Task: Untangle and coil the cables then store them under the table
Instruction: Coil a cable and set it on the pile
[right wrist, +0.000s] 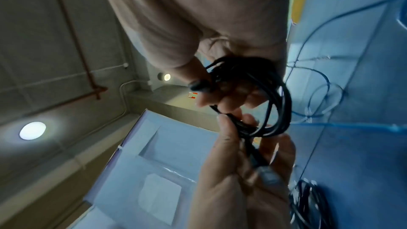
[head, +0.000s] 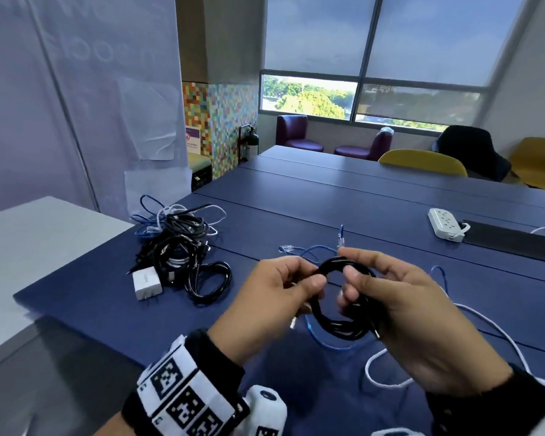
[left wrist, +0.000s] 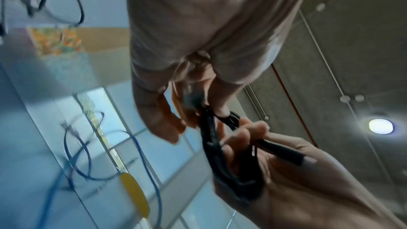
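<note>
A black cable (head: pixel 337 324) wound into a small coil hangs between both hands above the blue table (head: pixel 296 190). My left hand (head: pixel 310 278) pinches the coil's upper left side. My right hand (head: pixel 350 278) grips its upper right side, with fingers curled through the loop. In the left wrist view my left hand (left wrist: pixel 209 112) pinches the black cable (left wrist: pixel 211 145), and a plug (left wrist: pixel 306 160) lies across the right palm. In the right wrist view my right hand (right wrist: pixel 211 93) holds the coil (right wrist: pixel 273 93); my left hand (right wrist: pixel 233 124) pinches a strand.
A tangled pile of black, blue and white cables (head: pixel 177 243) and a white adapter (head: pixel 147 283) lie at the table's left. A blue network cable (head: pixel 315 250) and a white cable (head: pixel 491 328) lie under and beside my hands. A white power strip (head: pixel 445 223) sits far right.
</note>
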Tool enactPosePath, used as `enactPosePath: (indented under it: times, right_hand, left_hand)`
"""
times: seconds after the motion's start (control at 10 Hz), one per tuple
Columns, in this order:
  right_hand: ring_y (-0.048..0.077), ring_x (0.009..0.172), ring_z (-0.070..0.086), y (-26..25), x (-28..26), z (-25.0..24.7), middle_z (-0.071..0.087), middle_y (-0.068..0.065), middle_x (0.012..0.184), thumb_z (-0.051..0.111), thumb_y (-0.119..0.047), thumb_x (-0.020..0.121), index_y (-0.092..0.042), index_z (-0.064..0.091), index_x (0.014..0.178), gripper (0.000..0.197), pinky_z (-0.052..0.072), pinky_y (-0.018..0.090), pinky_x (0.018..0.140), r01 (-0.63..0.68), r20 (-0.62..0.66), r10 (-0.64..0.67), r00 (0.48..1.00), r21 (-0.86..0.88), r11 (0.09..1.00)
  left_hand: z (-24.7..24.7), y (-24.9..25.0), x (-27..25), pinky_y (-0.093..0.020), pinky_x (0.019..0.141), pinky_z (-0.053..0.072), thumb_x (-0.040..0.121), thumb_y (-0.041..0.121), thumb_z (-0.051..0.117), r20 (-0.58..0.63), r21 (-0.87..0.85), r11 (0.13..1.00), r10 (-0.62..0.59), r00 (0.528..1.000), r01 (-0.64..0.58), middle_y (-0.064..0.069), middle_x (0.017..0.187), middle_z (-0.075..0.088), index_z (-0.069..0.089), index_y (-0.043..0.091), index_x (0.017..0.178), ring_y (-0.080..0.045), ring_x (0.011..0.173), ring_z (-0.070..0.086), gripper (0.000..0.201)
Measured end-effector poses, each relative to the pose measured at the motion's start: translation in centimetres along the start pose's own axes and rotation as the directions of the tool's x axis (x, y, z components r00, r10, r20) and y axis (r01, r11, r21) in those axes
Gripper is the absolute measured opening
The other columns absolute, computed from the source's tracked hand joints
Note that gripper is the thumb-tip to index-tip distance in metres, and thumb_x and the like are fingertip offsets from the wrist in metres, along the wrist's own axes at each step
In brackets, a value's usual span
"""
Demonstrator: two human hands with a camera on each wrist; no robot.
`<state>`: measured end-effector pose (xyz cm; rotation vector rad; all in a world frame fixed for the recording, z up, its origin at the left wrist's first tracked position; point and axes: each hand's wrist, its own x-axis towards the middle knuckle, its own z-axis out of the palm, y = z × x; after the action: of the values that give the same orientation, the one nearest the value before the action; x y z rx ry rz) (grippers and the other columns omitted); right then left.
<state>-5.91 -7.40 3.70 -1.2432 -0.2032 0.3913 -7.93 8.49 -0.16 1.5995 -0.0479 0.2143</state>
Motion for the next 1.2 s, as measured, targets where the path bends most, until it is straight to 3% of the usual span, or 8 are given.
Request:
enactPosePath:
  times: [0.2,0.4,0.6,0.7,0.8,0.9,1.0,1.2]
  right_hand:
    - [0.015,0.078,0.07,0.5,-0.4,0.3,0.076,0.006,0.08,0.065,-0.01,0.088,-0.02,0.066,0.111,0.024,0.054,0.034,0.081,0.031,0.06,-0.003,0.998,-0.468,0.883]
    - [0.0,0.071,0.068,0.4,-1.6,-1.9,0.072,-0.02,0.078,0.08,-0.019,0.076,-0.038,0.074,0.082,0.021,0.053,0.022,0.075,0.154,0.102,-0.137,0.985,-0.877,0.455]
    - [-0.017,0.07,0.057,1.5,-2.4,-5.3,0.058,-0.044,0.071,0.09,-0.04,0.054,-0.075,0.046,0.089,0.067,0.047,0.016,0.064,0.058,0.058,-0.018,0.998,-0.998,0.018]
    - [-0.038,0.079,0.039,2.5,-1.9,-6.8,0.033,-0.066,0.075,0.075,-0.068,0.065,-0.077,0.049,0.078,0.031,0.048,0.02,0.086,0.095,0.074,0.127,0.989,-0.981,-0.168]
    - [-0.01,0.072,0.06,2.4,-1.5,-7.5,0.036,-0.064,0.073,0.044,-0.104,0.014,-0.084,0.041,0.072,0.061,0.048,0.017,0.085,0.078,0.027,0.287,0.958,-0.983,-0.169]
    - [-0.003,0.081,0.061,2.2,-1.8,-6.6,0.056,-0.043,0.086,0.063,-0.077,0.034,-0.065,0.053,0.09,0.057,0.046,0.011,0.075,0.054,-0.008,0.314,0.95,-0.981,-0.187]
    - [0.002,0.075,0.061,2.8,-2.1,-6.5,0.061,-0.015,0.068,0.071,-0.045,0.069,-0.022,0.063,0.076,0.025,0.045,0.014,0.064,-0.02,-0.056,0.203,0.978,-0.984,-0.175]
    - [0.009,0.066,0.056,3.1,-2.8,-7.0,0.054,-0.007,0.059,0.066,-0.04,0.077,-0.021,0.061,0.075,0.02,0.048,0.026,0.064,0.018,0.013,0.043,0.999,-0.993,-0.115]
  left_hand:
    - [-2.2,-0.1,-0.7,-0.025,0.058,0.055,0.088,-0.008,0.061,-0.108,-0.004,1.0,-0.024,0.994,0.024,-0.012,0.067,0.064,0.067,0.0,0.086,-0.016,0.058,0.059,0.011]
    - [-9.1,-0.6,0.5,-0.02,0.055,0.049,0.085,0.001,0.069,-0.477,0.214,0.977,0.099,0.874,0.006,-0.002,0.063,0.069,0.069,0.012,0.077,-0.009,0.053,0.061,0.013]
    - [-18.8,-2.3,2.0,-0.041,0.071,0.059,0.08,0.01,0.076,-0.734,0.305,0.937,0.115,0.67,0.172,-0.002,0.06,0.07,0.07,0.017,0.065,-0.022,0.06,0.065,0.017]
    - [-21.0,-3.1,2.5,-0.034,0.065,0.053,0.08,0.008,0.075,-0.739,0.335,0.899,0.065,0.671,0.282,-0.01,0.066,0.069,0.069,0.011,0.068,-0.02,0.052,0.057,0.014]
    - [-22.0,-3.6,2.8,-0.041,0.071,0.056,0.078,0.003,0.077,-0.685,0.38,0.842,-0.022,0.729,0.382,-0.016,0.069,0.066,0.068,0.003,0.072,-0.024,0.059,0.06,0.011]
    - [-22.0,-4.1,2.8,-0.036,0.076,0.05,0.076,0.002,0.078,-0.596,0.501,0.778,-0.008,0.803,0.379,-0.013,0.074,0.063,0.066,0.005,0.078,-0.023,0.075,0.059,0.012]
    - [-22.0,-5.0,2.7,-0.04,0.08,0.051,0.064,0.028,0.08,-0.505,0.588,0.707,-0.059,0.861,0.393,-0.015,0.091,0.068,0.063,0.004,0.101,-0.03,0.086,0.064,0.047]
    - [-22.5,-6.9,3.0,-0.058,0.095,0.046,0.071,0.024,0.083,-0.62,0.49,0.736,-0.082,0.78,0.467,-0.026,0.127,0.053,0.02,0.003,0.135,-0.043,0.116,0.053,0.092]
